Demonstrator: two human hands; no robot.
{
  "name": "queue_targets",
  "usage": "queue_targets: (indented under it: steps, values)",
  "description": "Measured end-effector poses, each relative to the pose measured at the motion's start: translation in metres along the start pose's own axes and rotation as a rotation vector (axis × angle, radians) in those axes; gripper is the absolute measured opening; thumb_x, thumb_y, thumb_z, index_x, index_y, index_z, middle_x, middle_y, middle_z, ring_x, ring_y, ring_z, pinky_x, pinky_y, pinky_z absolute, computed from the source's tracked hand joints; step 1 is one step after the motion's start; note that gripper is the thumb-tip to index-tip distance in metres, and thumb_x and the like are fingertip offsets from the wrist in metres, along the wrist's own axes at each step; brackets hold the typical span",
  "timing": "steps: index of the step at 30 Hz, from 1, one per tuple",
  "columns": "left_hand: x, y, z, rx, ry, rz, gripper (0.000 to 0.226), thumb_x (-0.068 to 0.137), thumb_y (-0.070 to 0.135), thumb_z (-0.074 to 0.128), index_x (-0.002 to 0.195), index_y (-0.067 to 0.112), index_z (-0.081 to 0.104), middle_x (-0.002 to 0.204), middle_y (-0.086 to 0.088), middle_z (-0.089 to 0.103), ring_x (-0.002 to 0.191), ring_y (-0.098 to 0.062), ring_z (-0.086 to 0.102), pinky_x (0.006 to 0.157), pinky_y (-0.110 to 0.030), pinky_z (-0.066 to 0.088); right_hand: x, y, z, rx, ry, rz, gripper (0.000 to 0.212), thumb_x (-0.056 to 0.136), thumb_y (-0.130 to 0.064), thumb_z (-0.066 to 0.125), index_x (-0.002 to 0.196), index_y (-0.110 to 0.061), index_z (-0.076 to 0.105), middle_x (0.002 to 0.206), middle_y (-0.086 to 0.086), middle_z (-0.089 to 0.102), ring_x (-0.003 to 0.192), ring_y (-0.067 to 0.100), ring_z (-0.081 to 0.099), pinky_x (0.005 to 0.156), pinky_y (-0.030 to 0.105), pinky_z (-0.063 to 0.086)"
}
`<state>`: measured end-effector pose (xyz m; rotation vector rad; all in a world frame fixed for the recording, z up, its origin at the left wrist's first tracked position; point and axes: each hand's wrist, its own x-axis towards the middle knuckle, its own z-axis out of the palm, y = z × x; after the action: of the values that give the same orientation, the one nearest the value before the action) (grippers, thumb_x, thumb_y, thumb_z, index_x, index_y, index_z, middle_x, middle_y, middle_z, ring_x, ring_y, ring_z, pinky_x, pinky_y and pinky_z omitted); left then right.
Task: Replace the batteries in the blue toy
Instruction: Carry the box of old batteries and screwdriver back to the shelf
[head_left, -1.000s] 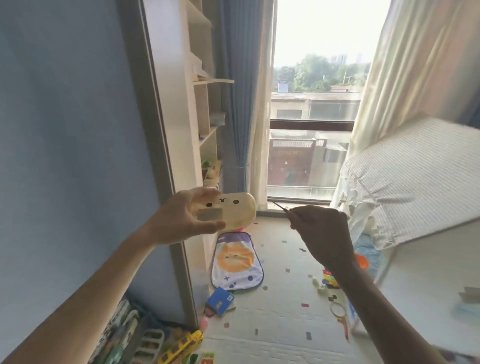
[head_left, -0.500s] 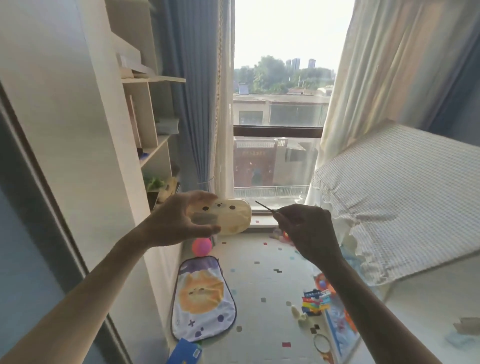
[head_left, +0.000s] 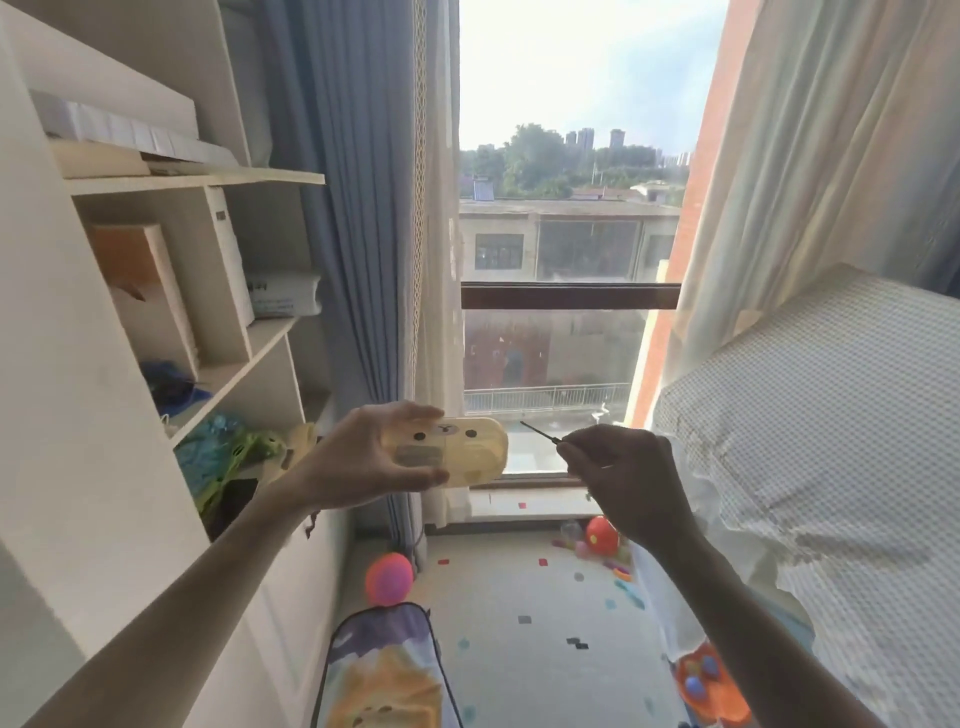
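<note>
At the moment of inspection the left hand (head_left: 363, 460) was raised in front of the window (head_left: 569, 249), gripping a pale yellow, oblong toy (head_left: 452, 452) with fingers along its top edge and the thumb (head_left: 415, 475) under its lower edge. The toy lay lengthwise, roughly level, with a simple bear face (two dark eyes and a small snout) turned toward the camera and a grey rectangular panel (head_left: 415, 455) beneath the face. No blue colouring could be made out on this item.

The right hand (head_left: 621, 478) was closed around a thin, dark screwdriver (head_left: 540, 433). Only its slender shaft protruded, pointing up and left toward the toy's right end; the tip stood near the toy but apart from it. The handle was hidden inside the fist.

To the left stood a cream shelving unit (head_left: 208, 182) holding white boxes (head_left: 130, 132), a folded white bundle (head_left: 283, 293) and green and blue items on a lower shelf. A blue curtain (head_left: 358, 208) hung beside it, and a cream curtain (head_left: 810, 156) hung on the right above a white dotted cushion (head_left: 815, 467).

On the speckled floor mat (head_left: 524, 623) below lay a pink ball (head_left: 388, 578), an orange-red ball (head_left: 601, 535) near the window sill, a cat-printed mat (head_left: 384, 675) and small scattered toy pieces at the right edge.
</note>
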<state>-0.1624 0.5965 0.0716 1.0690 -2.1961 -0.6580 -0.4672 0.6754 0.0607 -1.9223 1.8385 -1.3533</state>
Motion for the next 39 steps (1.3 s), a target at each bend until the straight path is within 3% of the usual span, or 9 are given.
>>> queue_targets:
  steps: [4, 8, 15, 20, 25, 29, 30, 33, 39]
  values:
    - [0.091, -0.051, 0.007, 0.014, 0.063, -0.062, 0.08, 0.073, 0.046, 0.093, 0.144, 0.021, 0.063, 0.129, 0.009, 0.074, 0.115, -0.003, 0.072, 0.102, -0.032, 0.061, 0.105, 0.049, 0.034, 0.007, -0.014, -0.04, 0.006, 0.089, -0.022, 0.078, 0.086, -0.02, 0.084, 0.072, -0.01, 0.08, 0.074, 0.01, 0.078, 0.082, 0.039, 0.061]
    - [0.179, -0.089, 0.001, -0.002, 0.136, -0.137, 0.094, 0.065, 0.059, 0.089, 0.145, 0.02, 0.061, 0.13, 0.009, 0.074, 0.117, -0.006, 0.072, 0.105, -0.036, 0.06, 0.216, 0.086, 0.063, 0.04, -0.063, -0.062, 0.005, 0.089, -0.022, 0.079, 0.088, -0.021, 0.084, 0.077, -0.011, 0.081, 0.076, 0.01, 0.079, 0.082, 0.04, 0.062]
    - [0.289, -0.161, -0.036, 0.015, 0.211, -0.26, 0.082, 0.071, 0.048, 0.093, 0.143, 0.025, 0.062, 0.126, 0.017, 0.073, 0.11, 0.011, 0.068, 0.095, -0.024, 0.061, 0.38, 0.116, 0.14, 0.108, -0.166, -0.152, 0.005, 0.089, -0.021, 0.081, 0.087, -0.024, 0.084, 0.069, -0.019, 0.076, 0.073, -0.001, 0.075, 0.078, 0.031, 0.062]
    - [0.34, -0.238, -0.073, 0.103, 0.329, -0.338, 0.076, 0.074, 0.04, 0.095, 0.141, 0.028, 0.062, 0.126, 0.016, 0.073, 0.112, 0.002, 0.07, 0.088, -0.016, 0.058, 0.482, 0.116, 0.238, 0.195, -0.246, -0.238, 0.007, 0.088, -0.017, 0.081, 0.083, -0.021, 0.084, 0.067, -0.011, 0.077, 0.068, 0.008, 0.076, 0.073, 0.038, 0.063]
    - [0.357, -0.313, -0.124, 0.165, 0.492, -0.493, 0.08, 0.067, 0.05, 0.093, 0.14, 0.032, 0.064, 0.124, 0.016, 0.074, 0.111, -0.004, 0.071, 0.095, -0.03, 0.061, 0.568, 0.084, 0.345, 0.227, -0.389, -0.346, 0.011, 0.089, -0.017, 0.076, 0.08, -0.014, 0.081, 0.065, 0.008, 0.076, 0.066, 0.03, 0.075, 0.067, 0.047, 0.062]
    - [0.355, -0.354, -0.169, 0.229, 0.588, -0.636, 0.084, 0.065, 0.06, 0.089, 0.14, 0.032, 0.064, 0.128, 0.015, 0.072, 0.115, -0.006, 0.068, 0.101, -0.034, 0.058, 0.619, 0.037, 0.43, 0.247, -0.473, -0.502, 0.044, 0.091, -0.019, 0.073, 0.052, -0.033, 0.062, 0.05, -0.014, 0.063, 0.048, 0.006, 0.061, 0.057, 0.021, 0.055]
    - [0.352, -0.361, -0.177, 0.236, 0.617, -0.675, 0.083, 0.064, 0.061, 0.089, 0.138, 0.032, 0.065, 0.128, 0.015, 0.072, 0.116, -0.006, 0.068, 0.102, -0.034, 0.057, 0.626, 0.025, 0.45, 0.266, -0.507, -0.534, 0.041, 0.091, -0.018, 0.073, 0.053, -0.033, 0.066, 0.051, -0.017, 0.064, 0.05, 0.003, 0.062, 0.059, 0.018, 0.054]
    - [0.339, -0.381, -0.194, 0.257, 0.704, -0.8, 0.081, 0.064, 0.058, 0.093, 0.136, 0.034, 0.065, 0.131, 0.016, 0.07, 0.118, -0.006, 0.066, 0.103, -0.031, 0.054, 0.643, -0.007, 0.511, 0.351, -0.617, -0.6, 0.012, 0.09, -0.021, 0.075, 0.081, -0.022, 0.083, 0.071, -0.008, 0.08, 0.068, 0.01, 0.075, 0.072, 0.037, 0.062]
    - [0.329, -0.409, -0.202, 0.414, 0.773, -1.082, 0.085, 0.079, 0.06, 0.083, 0.15, 0.027, 0.051, 0.147, 0.012, 0.059, 0.128, -0.009, 0.057, 0.101, -0.021, 0.046, 0.665, -0.068, 0.629, 0.361, -0.806, -0.822, 0.014, 0.095, -0.029, 0.07, 0.09, -0.022, 0.082, 0.086, -0.004, 0.081, 0.079, 0.019, 0.074, 0.076, 0.045, 0.062]
